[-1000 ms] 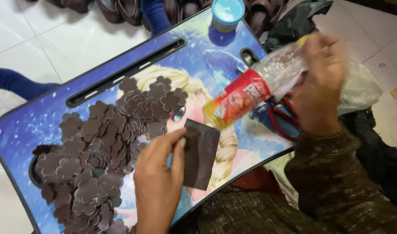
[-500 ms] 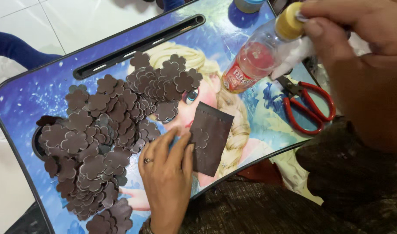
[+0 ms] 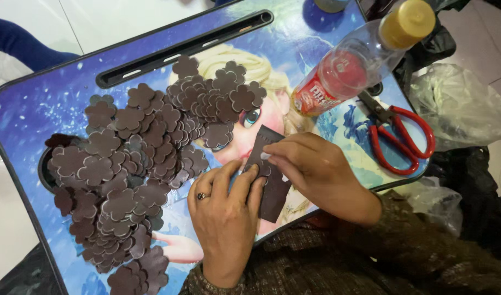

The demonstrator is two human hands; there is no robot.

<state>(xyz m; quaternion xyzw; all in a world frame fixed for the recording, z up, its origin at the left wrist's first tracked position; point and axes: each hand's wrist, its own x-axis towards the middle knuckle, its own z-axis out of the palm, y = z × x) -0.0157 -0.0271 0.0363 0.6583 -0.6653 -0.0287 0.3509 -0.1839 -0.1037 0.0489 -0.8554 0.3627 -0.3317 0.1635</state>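
Note:
A dark brown rectangular piece (image 3: pixel 271 188) lies near the front edge of a blue printed lap tray (image 3: pixel 53 104). My left hand (image 3: pixel 226 213), with a ring on one finger, presses flat on the piece's left side. My right hand (image 3: pixel 316 169) rests on its upper right part, fingertips touching it. A big heap of brown flower-shaped cutouts (image 3: pixel 146 147) covers the tray to the left of both hands. A clear glue bottle with a yellow cap (image 3: pixel 354 60) lies tilted on the tray behind my right hand.
Red-handled scissors (image 3: pixel 398 134) lie at the tray's right edge. A crumpled clear plastic bag (image 3: pixel 463 104) sits to the right on the floor. A long slot (image 3: pixel 179 46) runs along the tray's far side. White tiles (image 3: pixel 97 16) lie beyond.
My right hand let go of the glue bottle, which now lies on the tray, and came down onto the brown piece beside my left hand.

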